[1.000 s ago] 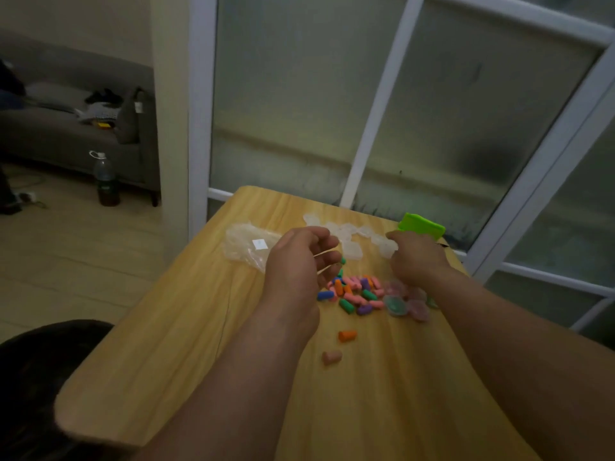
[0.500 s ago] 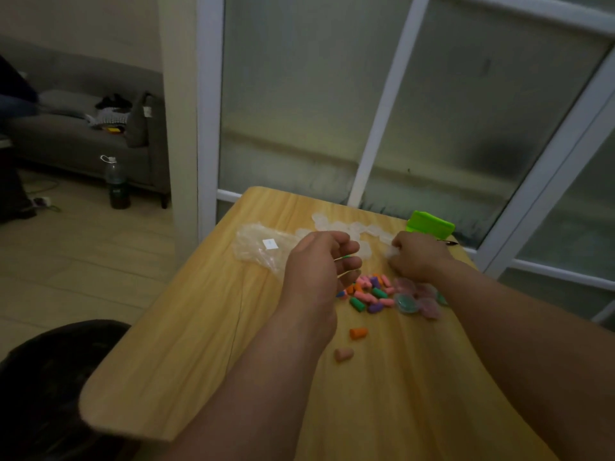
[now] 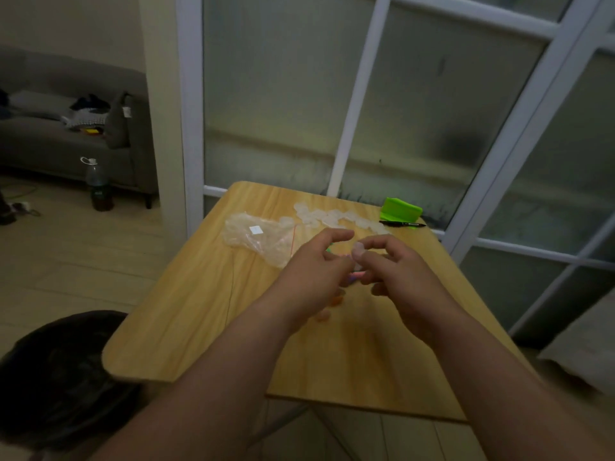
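Both hands meet above the middle of the wooden table (image 3: 199, 327). My right hand (image 3: 402, 281) pinches a small translucent whitish piece (image 3: 358, 249) between thumb and forefinger. My left hand (image 3: 312, 274) faces it with curled fingers, its fingertips almost touching the piece; it seems to hold a thin thread (image 3: 232, 287) that trails off to the left. The hands hide most of a heap of small coloured beads (image 3: 356, 277). A pink bead (image 3: 322, 315) and an orange one (image 3: 337, 299) peek out below my left hand.
A crumpled clear plastic bag (image 3: 259, 236) lies left of the hands, with a row of translucent white pieces (image 3: 332, 217) behind it. A green box (image 3: 401, 209) and a black pen (image 3: 402, 223) sit at the far right edge by the glass door. A bottle (image 3: 98, 184) stands on the floor.
My right hand has lifted from the far pile and come in towards the left hand, now pinching a translucent piece. The hands now cover the bead heap. The camera has tilted.
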Motion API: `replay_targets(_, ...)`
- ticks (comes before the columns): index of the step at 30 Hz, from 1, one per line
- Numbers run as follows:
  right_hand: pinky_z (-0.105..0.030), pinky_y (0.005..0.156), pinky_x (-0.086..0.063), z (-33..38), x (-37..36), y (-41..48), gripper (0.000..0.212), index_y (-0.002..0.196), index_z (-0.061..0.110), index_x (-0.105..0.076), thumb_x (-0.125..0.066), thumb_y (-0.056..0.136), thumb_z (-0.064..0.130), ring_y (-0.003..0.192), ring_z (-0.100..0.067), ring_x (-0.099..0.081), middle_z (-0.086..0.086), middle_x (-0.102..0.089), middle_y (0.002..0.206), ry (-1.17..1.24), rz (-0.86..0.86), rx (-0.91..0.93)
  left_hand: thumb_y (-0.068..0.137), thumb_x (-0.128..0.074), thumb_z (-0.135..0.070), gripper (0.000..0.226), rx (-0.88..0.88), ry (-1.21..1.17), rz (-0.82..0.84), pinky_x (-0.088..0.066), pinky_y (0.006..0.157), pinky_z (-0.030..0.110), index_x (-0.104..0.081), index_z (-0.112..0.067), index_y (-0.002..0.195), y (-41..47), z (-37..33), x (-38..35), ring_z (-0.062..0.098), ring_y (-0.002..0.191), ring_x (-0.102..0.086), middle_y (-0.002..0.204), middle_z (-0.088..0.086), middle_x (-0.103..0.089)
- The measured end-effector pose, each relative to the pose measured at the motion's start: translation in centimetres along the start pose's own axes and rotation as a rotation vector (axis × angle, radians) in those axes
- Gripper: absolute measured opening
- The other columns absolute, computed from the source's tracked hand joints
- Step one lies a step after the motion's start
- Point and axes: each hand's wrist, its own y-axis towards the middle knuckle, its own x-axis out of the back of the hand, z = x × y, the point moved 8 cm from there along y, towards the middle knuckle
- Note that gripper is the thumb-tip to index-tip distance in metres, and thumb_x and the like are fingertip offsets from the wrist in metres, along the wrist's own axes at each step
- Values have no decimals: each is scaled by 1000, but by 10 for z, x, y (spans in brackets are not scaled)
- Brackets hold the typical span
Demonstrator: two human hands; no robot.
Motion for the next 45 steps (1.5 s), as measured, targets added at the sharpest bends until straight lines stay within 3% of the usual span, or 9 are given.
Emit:
replay_targets(5,-35,77,-51,2,6,-23,22,117,34,-74,-69,100,46,85,-10,-70,2,-79,99,75,-28,0,106,-58,-30,27,-97,86,57,-54,87,68,-63,-42,130,-15,-9,-3,40,91,-70,102,16,-72)
replay_targets(8,-34,78,-51,3,7,-33,21,120,35,-74,-64,103,42,90,-11,-70,3,-79,103,105,-56,33,104,-60,-36,26,-124,117,93,-56,88,69,-62,-47,128,-20,-10,-4,34,96,-73,102,10,-75)
replay_targets(15,-16,67,-50,-1,12,-46,24,120,32,-72,-73,97,40,86,1,-71,10,-78,99,71,-102,99,106,-59,-34,27,-158,130,176,-56,97,64,-62,-43,131,-27,-6,-8,18,103,-75,110,-1,-77)
replay_targets(22,-35,80,-54,-16,18,-46,22,114,28,-74,-76,95,40,93,-10,-73,22,-76,94,142,-109,25,104,-59,-41,28,-171,169,225,-58,97,58,-63,-47,131,-27,-5,-13,15,100,-75,108,-4,-76)
replay_targets(24,-39,85,-55,-20,19,-44,22,113,22,-74,-75,96,36,94,-15,-72,25,-75,89,186,-103,-2,104,-60,-41,29,-174,167,242,-60,94,52,-63,-45,132,-26,-5,-15,14,98,-75,107,-3,-76)
replay_targets(26,-40,85,-55,-24,20,-44,19,111,18,-74,-71,99,33,93,-16,-72,23,-75,86,197,-102,-21,104,-60,-38,29,-174,159,263,-64,81,36,-64,-41,133,-26,-5,-17,14,96,-75,107,0,-75)
replay_targets(29,-38,83,-55,-27,22,-43,19,109,16,-75,-70,100,32,89,-14,-72,18,-76,88,187,-98,-44,106,-58,-35,28,-154,141,270,-56,70,18,-65,-38,132,-26,-3,-19,14,93,-74,108,1,-73)
replay_targets(36,-37,81,-53,-31,21,-41,19,110,20,-77,-71,98,34,94,-17,-73,2,-80,102,183,-86,-62,104,-61,-36,23,-131,119,236,-56,72,20,-67,-34,127,-23,-2,-19,17,93,-75,107,4,-74)
replay_targets(45,-40,85,-54,-26,17,-43,20,113,24,-78,-66,102,35,96,-17,-72,3,-79,106,213,-49,-39,102,-66,-39,25,-112,102,226,-61,79,29,-67,-39,127,-24,-1,-16,15,94,-76,104,0,-76)
